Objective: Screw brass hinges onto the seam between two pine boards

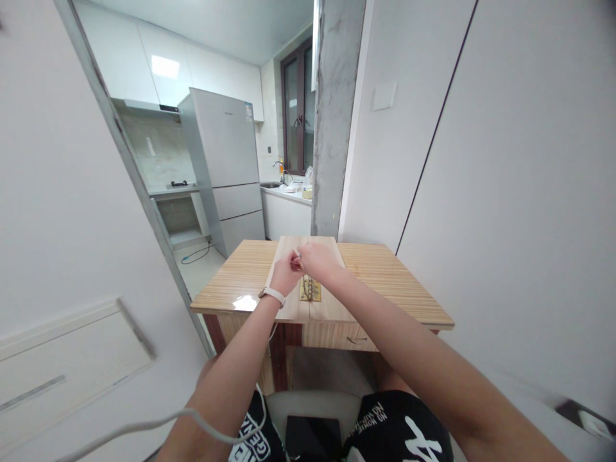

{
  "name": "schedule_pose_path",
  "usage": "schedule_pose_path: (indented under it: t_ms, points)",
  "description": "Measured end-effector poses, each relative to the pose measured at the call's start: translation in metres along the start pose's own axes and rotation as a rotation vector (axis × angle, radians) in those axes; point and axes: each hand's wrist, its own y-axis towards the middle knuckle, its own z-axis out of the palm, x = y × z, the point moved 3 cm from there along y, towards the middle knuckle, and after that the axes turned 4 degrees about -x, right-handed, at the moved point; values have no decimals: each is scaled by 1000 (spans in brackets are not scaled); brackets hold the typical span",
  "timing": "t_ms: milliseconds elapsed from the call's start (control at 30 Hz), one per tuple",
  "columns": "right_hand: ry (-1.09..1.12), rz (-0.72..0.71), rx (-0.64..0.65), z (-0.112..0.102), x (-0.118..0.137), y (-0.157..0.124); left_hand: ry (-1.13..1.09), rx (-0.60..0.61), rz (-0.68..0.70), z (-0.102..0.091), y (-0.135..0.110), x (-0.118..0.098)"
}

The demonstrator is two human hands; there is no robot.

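Note:
Two pale wooden boards [332,311] lie side by side on the table, with a thin seam between them. A brass-coloured hinge [310,292] lies across the seam toward the near end. Just beyond the hinge, my left hand [287,273] is closed, its fingertips drawn together, with a white-strapped band on the wrist. My right hand [317,258] is curled closed against the left hand's fingertips, above the boards. Whatever the fingers pinch is too small and covered to make out.
The striped wooden table [380,282] has a drawer [339,337] at the front. A white cable [192,414] passes by my left arm. A black flat object [312,438] sits between my legs. Beyond stand a grey refrigerator [226,147] and a kitchen counter [287,208].

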Motion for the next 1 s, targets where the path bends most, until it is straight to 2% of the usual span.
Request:
schedule_pose_path:
  t_ms: [133, 300, 433, 567, 633, 733, 833, 900, 1000]
  points:
    - [105, -94, -3, 1, 1, 0, -123, 67, -22, -3, 3, -2]
    - [265, -201, 22, 2, -3, -1, -407, 243, -54, -6, 7, -3]
    - [303, -153, -39, 4, -13, -1, -477, 268, -87, -5, 7, -2]
    - [512, -11, -141, 16, -31, -3, -381, 235, -20, -5, 5, -9]
    - [603, 63, -182, 31, -44, -7, -295, 235, 38, -4, 5, -14]
    - [517, 241, -257, 66, -66, -21, -148, 188, 97, -4, 6, -15]
    - [358, 354, -137, 112, -84, -41, -68, 131, 89, -3, 9, -8]
    - [291, 351, -41, 139, -89, -54, -37, 125, 94, -4, 10, -4]
    - [243, 330, -8, 164, -91, -68, 43, 138, 125, -5, 13, -1]
